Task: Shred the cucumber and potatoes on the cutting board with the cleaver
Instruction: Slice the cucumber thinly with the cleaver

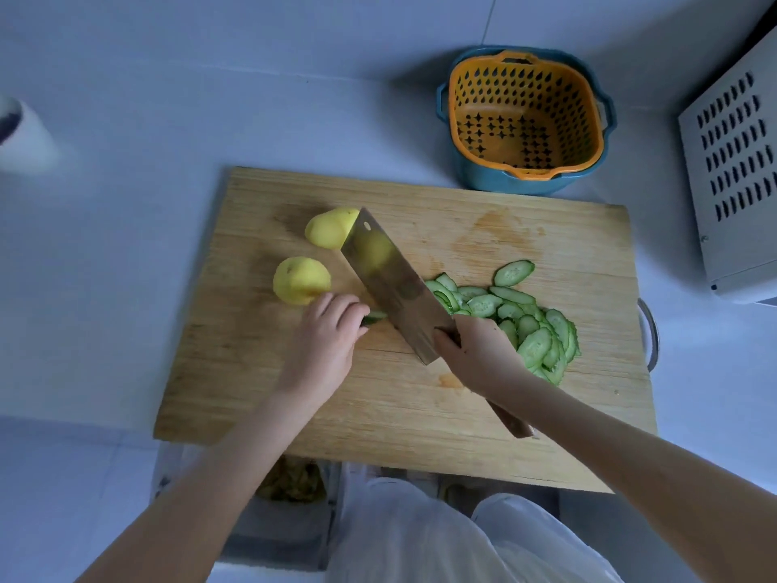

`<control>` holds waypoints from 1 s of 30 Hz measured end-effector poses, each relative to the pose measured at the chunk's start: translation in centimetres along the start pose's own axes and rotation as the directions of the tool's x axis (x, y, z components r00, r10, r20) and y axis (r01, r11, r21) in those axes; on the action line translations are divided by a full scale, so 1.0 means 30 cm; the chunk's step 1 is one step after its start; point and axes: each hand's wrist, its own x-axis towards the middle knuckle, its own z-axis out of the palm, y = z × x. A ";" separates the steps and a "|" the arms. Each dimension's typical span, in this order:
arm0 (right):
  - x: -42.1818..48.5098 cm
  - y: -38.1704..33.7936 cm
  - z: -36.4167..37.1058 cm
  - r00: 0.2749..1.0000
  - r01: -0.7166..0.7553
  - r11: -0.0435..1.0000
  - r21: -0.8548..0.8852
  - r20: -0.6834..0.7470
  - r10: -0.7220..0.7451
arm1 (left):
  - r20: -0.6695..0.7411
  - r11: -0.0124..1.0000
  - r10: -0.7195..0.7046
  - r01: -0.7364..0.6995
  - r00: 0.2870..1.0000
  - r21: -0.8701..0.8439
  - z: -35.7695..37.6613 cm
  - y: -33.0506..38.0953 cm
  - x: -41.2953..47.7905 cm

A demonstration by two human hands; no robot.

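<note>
A wooden cutting board (pixel 420 414) lies in front of me. My right hand (pixel 479 355) grips the cleaver (pixel 391 284) by its handle, the blade slanting up to the left. My left hand (pixel 323 342) pinches a small dark green cucumber end (pixel 374 317) against the blade's left face. Several thin cucumber slices (pixel 525 321) lie fanned out to the right of the blade. Two peeled yellow potatoes rest on the board's left part: one (pixel 300 280) just above my left hand, the other (pixel 330 227) farther back, partly behind the blade tip.
An orange strainer basket (pixel 521 115) sits in a blue bowl behind the board at the right. A grey vented appliance (pixel 736 170) stands at the far right. A white cup (pixel 21 136) is at the left edge. Peelings (pixel 294 481) lie in a bin below the counter.
</note>
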 end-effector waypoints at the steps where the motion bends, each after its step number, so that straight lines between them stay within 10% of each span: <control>1: 0.003 0.002 -0.003 1.000 0.006 1.000 0.005 0.005 -0.006 | -0.009 0.999 -0.030 0.029 1.000 -0.023 -0.029 0.020 -0.033; 13: 0.017 0.014 -0.032 0.984 0.165 0.986 -0.004 0.075 -0.164 | 0.325 0.903 -0.405 0.430 0.855 -0.008 -0.226 0.145 -0.612; 18: 0.000 0.013 -0.031 0.972 0.227 0.974 -0.021 0.060 -0.225 | 0.183 0.817 -0.576 0.558 0.796 0.145 -0.218 0.186 -0.592; 30: -0.173 0.096 -0.039 0.804 0.428 0.878 -0.215 -0.352 -0.479 | -0.011 0.494 -0.818 0.694 0.574 -0.523 -0.209 0.230 -0.112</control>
